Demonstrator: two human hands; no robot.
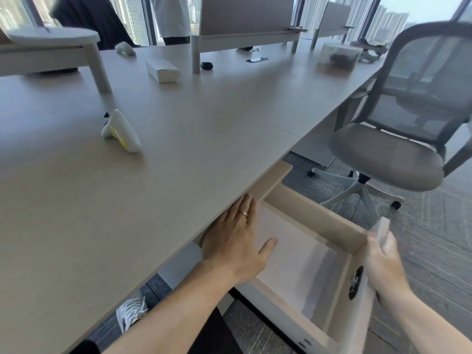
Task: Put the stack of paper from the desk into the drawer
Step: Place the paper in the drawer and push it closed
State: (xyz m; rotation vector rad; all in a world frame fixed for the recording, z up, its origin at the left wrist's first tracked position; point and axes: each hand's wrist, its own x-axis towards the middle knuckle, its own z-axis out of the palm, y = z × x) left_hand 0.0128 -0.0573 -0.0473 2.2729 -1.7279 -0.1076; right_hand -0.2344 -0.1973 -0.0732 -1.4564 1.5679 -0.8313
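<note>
Pale, flat paper [288,254] is lying inside the open drawer [339,226], directly beneath the left hand [237,241], which is pressing on it with spread, unclenched fingers. Beside it, the right hand [383,264] is clasping the drawer front. Placement is seemingly finishing; next, the left hand is needing to withdraw before closing.

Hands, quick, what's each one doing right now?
Left hand: open, flat on the paper inside the drawer.
Right hand: closed on the drawer front.
</note>
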